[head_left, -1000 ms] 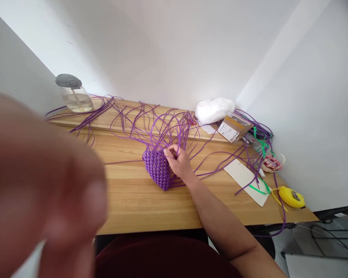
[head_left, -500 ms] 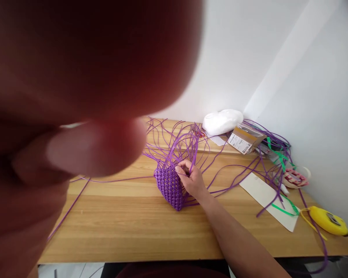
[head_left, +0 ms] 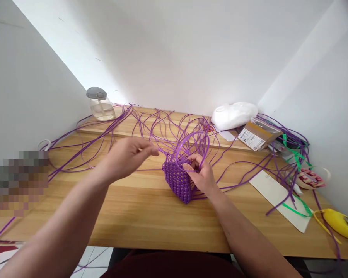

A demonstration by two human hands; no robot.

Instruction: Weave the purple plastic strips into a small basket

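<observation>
Between both hands: woven purple basket [head_left: 176, 184] | right hand [head_left: 202, 178] gripped its rim | left hand [head_left: 127, 156] pinched a loose strand [head_left: 163, 153] | risk: surrounding strands [head_left: 110, 129] could snag it, loosening the weave

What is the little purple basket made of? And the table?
The little basket in the right hand looks woven from plastic-like strips: smooth, slightly shiny, springing up in stiff loops. The table looks like wood or wood-look laminate: pale grain lines, smooth matte top.
</observation>
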